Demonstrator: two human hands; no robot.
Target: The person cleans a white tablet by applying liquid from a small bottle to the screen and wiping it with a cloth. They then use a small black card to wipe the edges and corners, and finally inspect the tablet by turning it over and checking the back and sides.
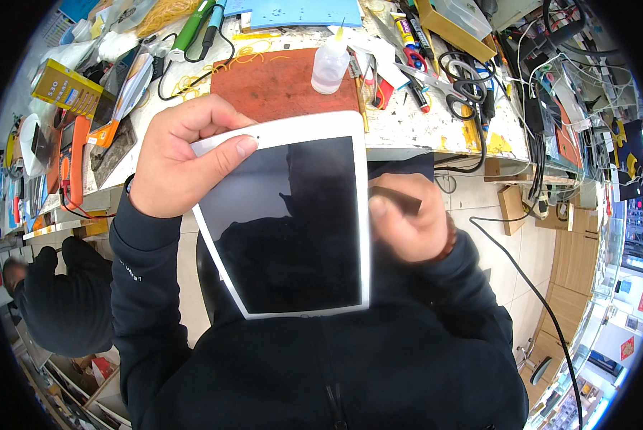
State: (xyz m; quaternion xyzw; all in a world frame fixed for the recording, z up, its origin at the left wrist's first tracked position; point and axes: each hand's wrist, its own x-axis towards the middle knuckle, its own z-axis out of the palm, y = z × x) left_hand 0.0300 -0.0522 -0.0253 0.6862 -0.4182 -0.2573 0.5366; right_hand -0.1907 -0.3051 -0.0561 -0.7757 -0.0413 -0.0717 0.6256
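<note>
A white-framed tablet (294, 226) is held up in front of my chest, its dark glossy screen facing me. My left hand (187, 156) grips its upper left edge, thumb on the front bezel near the camera hole and fingers behind. At the tablet's right edge is my right hand (410, 215), pinching a thin, dark, flat blade-like piece (399, 200) between thumb and fingers. The piece is slightly blurred; I cannot tell whether it touches the tablet's edge. The lower edge of the tablet is close to my dark jacket.
Behind the tablet, a reddish-brown mat (267, 80) lies on the worn white workbench (407, 126). A needle-tipped bottle (330, 67) stands on it. Scissors (455, 88) lie right; an orange multimeter (74, 161) and yellow can (66, 88) are left. Another person (66, 295) sits lower left.
</note>
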